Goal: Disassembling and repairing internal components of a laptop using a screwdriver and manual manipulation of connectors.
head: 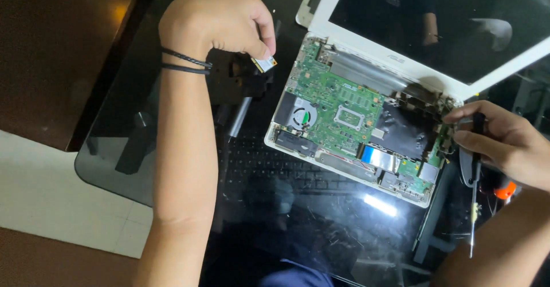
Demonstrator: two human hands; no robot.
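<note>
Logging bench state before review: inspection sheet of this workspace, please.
Surface: dark glass table, glossy, with a lamp glare.
Job's things: opened white laptop, green board and fan exposed, screen tilted back; small card lifted clear of it.
Clutter: black keyboard showing under the glass; orange-tipped item by the right wrist.
Grippers: left hand pinches the small card above the table; right hand holds a screwdriver at the laptop's right hinge corner.
Cables: blue flat ribbon on the board; thin wires at the right edge.
Surroundings: pale floor tiles, dark wood at left.
</note>
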